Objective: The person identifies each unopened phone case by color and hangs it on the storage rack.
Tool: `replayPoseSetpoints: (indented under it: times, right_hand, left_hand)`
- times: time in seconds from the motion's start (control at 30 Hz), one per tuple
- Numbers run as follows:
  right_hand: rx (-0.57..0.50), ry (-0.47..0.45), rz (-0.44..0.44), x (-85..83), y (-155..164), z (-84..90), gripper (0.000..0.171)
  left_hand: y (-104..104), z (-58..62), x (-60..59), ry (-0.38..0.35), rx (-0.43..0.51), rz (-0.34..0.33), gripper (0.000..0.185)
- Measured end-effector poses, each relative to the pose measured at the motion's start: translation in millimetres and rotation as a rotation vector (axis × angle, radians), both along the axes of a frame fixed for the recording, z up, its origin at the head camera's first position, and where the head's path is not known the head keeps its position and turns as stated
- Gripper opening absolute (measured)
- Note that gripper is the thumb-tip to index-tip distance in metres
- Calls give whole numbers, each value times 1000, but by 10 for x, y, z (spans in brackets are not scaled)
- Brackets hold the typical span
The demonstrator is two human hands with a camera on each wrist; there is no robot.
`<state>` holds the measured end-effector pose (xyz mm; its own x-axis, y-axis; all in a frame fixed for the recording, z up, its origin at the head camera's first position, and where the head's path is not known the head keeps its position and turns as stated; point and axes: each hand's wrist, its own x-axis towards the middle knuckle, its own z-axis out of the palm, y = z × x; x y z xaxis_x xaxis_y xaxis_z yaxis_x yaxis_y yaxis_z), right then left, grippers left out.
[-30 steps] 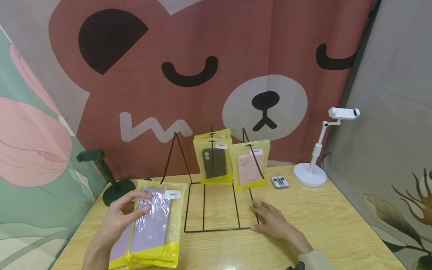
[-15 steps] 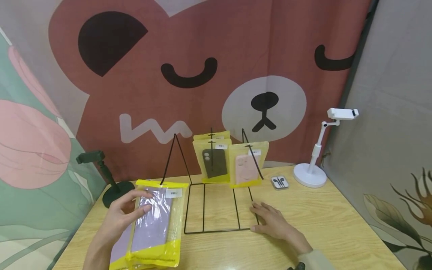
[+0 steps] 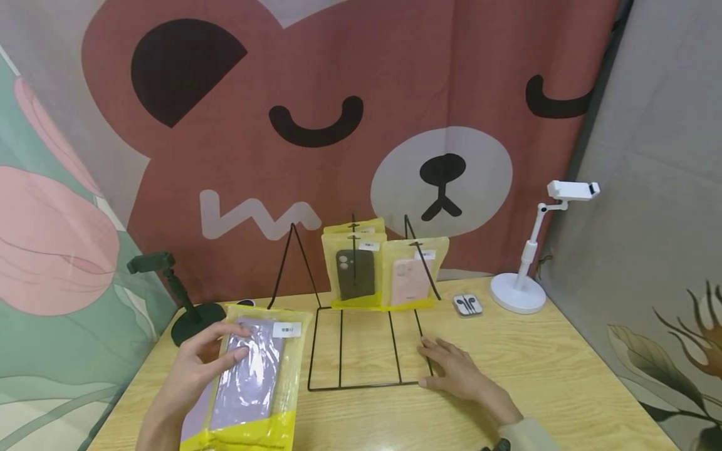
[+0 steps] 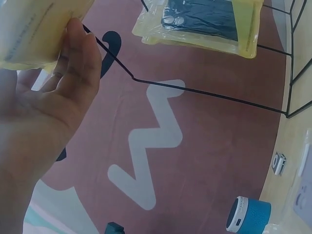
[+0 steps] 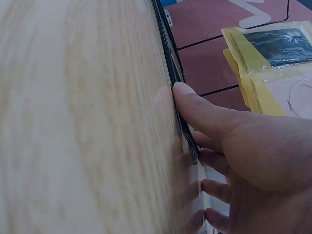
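Observation:
My left hand [image 3: 194,366] pinches a clear, yellow-edged bag [image 3: 292,369] by its left side, thumb and fingers over the front. Inside lies a light purple phone case [image 3: 248,388]. The bag's top edge overlaps the tip of the left hook on a black wire rack [image 3: 366,386]. My right hand [image 3: 459,373] rests at the front right corner of the rack's base; in the right wrist view its thumb [image 5: 204,105] lies against the black wire, other fingertips low at the table. Similar bags hang on the rack: a dark case [image 3: 356,274] mid-rack, a pink case [image 3: 412,282] on the right.
A dark green phone stand [image 3: 186,307] is behind my left hand, a white one [image 3: 521,282] at the back right. Boxed earphones [image 3: 467,305] lie right of the rack. More purple [image 3: 194,413] shows under the held bag. A blue speaker [image 4: 251,214] shows in the left wrist view.
The held bag has tilted and come down slightly with my left hand, its top edge dropping a little. The hanging bags sway a bit. My right hand stays at the rack corner.

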<state>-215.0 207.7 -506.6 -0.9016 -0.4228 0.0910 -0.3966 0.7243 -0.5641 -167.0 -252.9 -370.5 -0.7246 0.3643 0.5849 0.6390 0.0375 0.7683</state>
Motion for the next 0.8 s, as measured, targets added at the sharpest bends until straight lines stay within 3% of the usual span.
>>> replayPoseSetpoints:
  times: [0.17, 0.37, 0.67, 0.8]
  right_hand:
    - [-2, -6, 0, 9, -6, 9, 70]
    - [10, -5, -7, 5, -3, -3, 69]
    - [9, -4, -16, 11, -6, -11, 69]
    - [6, -3, -13, 5, -4, -6, 69]
  left_hand:
    - [-2, 3, 5, 28, 17, -14, 39]
    - [-13, 0, 17, -42, -50, 64, 34]
    - [-12, -26, -5, -79, -88, 88, 30]
    - [15, -25, -53, -126, -117, 156, 27]
